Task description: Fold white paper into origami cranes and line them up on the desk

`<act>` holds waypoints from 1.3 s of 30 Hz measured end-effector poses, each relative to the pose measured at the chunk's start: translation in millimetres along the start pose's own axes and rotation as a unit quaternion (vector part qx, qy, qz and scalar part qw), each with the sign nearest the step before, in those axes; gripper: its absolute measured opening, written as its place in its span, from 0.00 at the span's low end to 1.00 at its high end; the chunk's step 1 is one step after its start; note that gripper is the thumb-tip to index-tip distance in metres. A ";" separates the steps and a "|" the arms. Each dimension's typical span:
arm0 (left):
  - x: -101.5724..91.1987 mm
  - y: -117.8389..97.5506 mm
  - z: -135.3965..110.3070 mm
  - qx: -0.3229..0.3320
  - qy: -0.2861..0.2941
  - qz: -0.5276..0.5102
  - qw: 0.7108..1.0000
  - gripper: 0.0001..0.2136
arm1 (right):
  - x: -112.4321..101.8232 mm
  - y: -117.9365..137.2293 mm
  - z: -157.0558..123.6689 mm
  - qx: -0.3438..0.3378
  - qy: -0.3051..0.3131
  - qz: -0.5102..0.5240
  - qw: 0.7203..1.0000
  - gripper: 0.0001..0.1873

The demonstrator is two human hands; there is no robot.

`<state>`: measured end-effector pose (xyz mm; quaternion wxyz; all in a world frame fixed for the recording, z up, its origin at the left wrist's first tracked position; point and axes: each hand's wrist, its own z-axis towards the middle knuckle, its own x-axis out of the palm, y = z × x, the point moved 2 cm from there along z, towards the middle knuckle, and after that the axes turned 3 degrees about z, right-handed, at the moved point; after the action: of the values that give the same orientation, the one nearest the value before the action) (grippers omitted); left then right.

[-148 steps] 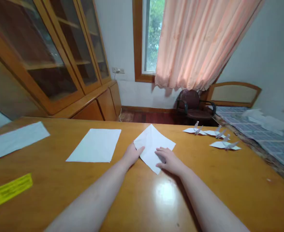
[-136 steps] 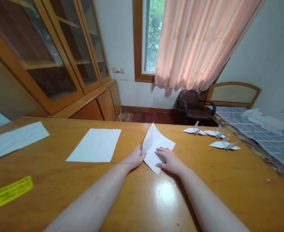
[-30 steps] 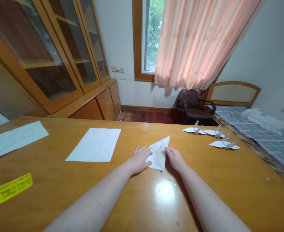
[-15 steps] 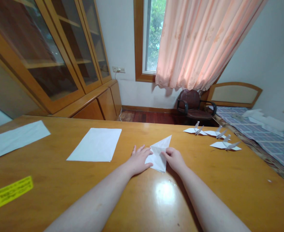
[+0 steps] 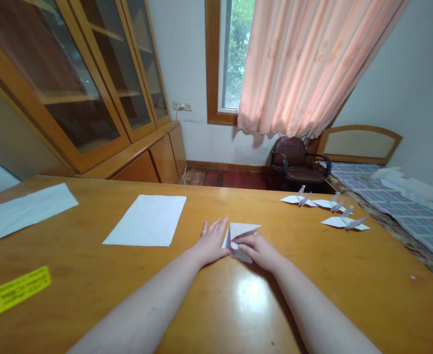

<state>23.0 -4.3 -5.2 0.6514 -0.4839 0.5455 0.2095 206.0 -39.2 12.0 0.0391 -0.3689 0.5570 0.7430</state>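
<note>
A partly folded sheet of white paper (image 5: 243, 229) lies on the table between my hands, with one flap raised and folded across it. My left hand (image 5: 212, 246) is spread at the paper's left side, its fingers stretched out and its thumb by the lower left edge. From the right, my right hand (image 5: 262, 251) reaches in with bent fingers and grips the paper at the flap. Its fingertips are partly hidden by the fold. Three white paper cranes (image 5: 345, 222) stand at the right back of the table.
A stack of white paper (image 5: 146, 221) lies left of my hands on the wooden table (image 5: 79, 285). Farther left are a long white strip of paper (image 5: 28, 209) and a yellow label (image 5: 15, 295). A chair (image 5: 293, 160) stands beyond the table's back edge, a bed (image 5: 393, 191) to the right.
The paper's upright point has folded down to the right. My right fingers have shifted left into the fold, and my left fingers have lifted off the paper's face and straightened.
</note>
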 end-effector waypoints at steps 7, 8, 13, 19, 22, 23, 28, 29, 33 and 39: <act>1.0 0.3 -1.2 0.066 0.006 0.007 0.998 0.54 | 1.9 8.0 4.2 -0.048 -0.009 -0.016 0.999 0.22; 1.0 0.3 -1.5 0.072 0.010 0.008 0.997 0.53 | 2.3 7.6 4.5 -0.052 -0.008 -0.016 0.998 0.23; -2.1 -2.4 -2.5 0.074 0.022 0.008 0.997 0.38 | 5.2 7.2 6.6 -0.081 -0.004 0.004 0.997 0.23; -1.0 -7.7 -1.4 0.096 0.026 0.019 0.995 0.29 | 6.3 11.3 8.8 -0.086 -0.012 0.019 0.996 0.23; 0.7 -7.2 -1.3 0.095 0.030 0.023 0.995 0.32 | 0.8 10.9 7.2 -0.034 -0.023 -0.041 0.998 0.23; 0.8 -6.9 -1.3 0.094 0.031 0.024 0.995 0.32 | -1.8 9.8 6.3 -0.007 -0.025 -0.066 0.997 0.22; -0.5 -6.4 -1.4 0.089 0.027 0.019 0.995 0.34 | -13.3 3.0 1.3 0.023 0.012 -0.057 0.998 0.29; -0.6 -6.3 -1.2 0.089 0.027 0.018 0.996 0.34 | -14.8 1.5 0.2 0.012 0.025 -0.034 0.999 0.30; -0.1 -5.2 -0.6 0.086 0.033 0.023 0.995 0.34 | -19.0 -6.1 -4.2 0.018 0.068 -0.009 0.997 0.23; -3.1 -8.3 -2.9 0.103 0.055 0.037 0.992 0.30 | -22.4 -12.1 -7.1 0.040 0.046 -0.052 0.997 0.15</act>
<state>27.2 -9.6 1.2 0.6588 -0.4045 0.6165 0.1494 231.5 -32.8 14.8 0.0668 -0.4290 0.5678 0.6994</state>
